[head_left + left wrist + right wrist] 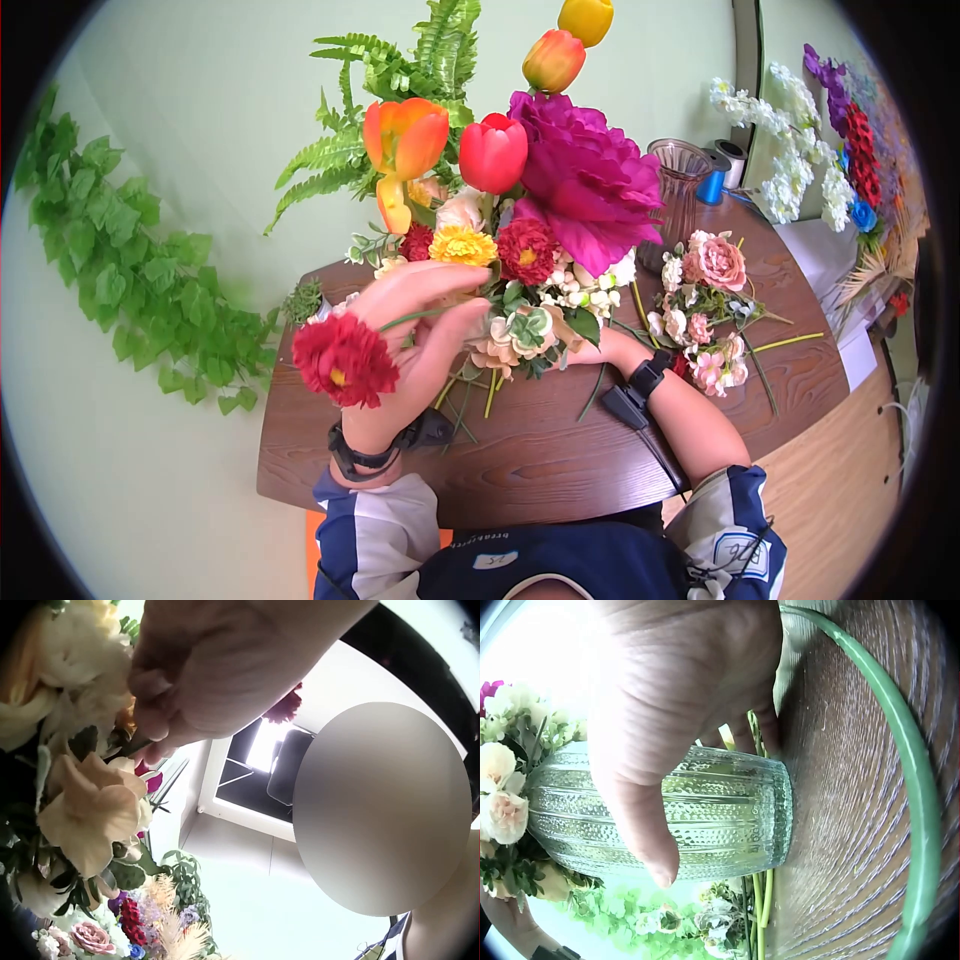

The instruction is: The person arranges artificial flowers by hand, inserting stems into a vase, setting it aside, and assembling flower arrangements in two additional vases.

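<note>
A brown wooden table (540, 475) with a curved edge is in front of me. A long green leafy vine (125, 250) hangs on the wall at my left. On the table is my big bunch of colourful pretend flowers (525, 250), with feathery green fern leaves (447, 50) and a huge purple-pink ruffled flower (585, 170) sticking up. The bunch sits in a bumpy clear glass vase (727, 802) that stands on the table. My right hand (686, 690) is wrapped around this vase, thumb on one side and fingers going around the other. My left hand (425, 355) is up at the front of the bunch, thumb and fingers pinched on the thin green stem of a round red flower (345, 362). Its red head hangs out by my wrist, away from the bunch. A tall brownish see-through vase (678, 190) stands behind, near a small blue roll (712, 182). Little pale pink flowers (717, 262) lie on the table at my right.
</note>
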Demonstrator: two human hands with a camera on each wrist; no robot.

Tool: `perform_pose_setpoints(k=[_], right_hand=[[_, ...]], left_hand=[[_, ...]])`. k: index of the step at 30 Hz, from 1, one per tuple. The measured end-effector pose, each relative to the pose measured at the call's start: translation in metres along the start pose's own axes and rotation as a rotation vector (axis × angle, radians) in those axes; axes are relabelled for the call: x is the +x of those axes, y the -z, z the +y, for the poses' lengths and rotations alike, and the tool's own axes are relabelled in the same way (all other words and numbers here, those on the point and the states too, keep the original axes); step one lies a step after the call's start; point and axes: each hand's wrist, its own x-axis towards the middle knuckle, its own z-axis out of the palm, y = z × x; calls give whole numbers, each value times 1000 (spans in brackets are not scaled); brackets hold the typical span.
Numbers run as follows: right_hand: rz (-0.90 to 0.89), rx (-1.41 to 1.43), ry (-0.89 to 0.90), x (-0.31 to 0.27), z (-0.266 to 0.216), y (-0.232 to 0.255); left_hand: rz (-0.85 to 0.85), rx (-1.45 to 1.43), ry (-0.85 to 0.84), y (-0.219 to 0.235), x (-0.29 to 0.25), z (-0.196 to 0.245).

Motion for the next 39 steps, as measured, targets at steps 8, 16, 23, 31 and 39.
perform_pose_setpoints(k=[8, 16, 23, 31, 39], right_hand=[[-11, -87, -5, 0, 1, 1], [24, -71, 0, -3, -5, 1], [12, -106, -8, 0, 0, 1], [12, -113, 9, 0, 3, 1], [-13, -11, -97, -3, -9, 1]], left_hand=[[306, 77, 105, 5, -6, 6], [79, -112, 125, 1, 1, -1], [98, -231, 111, -16, -18, -9], [207, -200, 39, -6, -13, -14], [240, -21, -196, -7, 4, -13]])
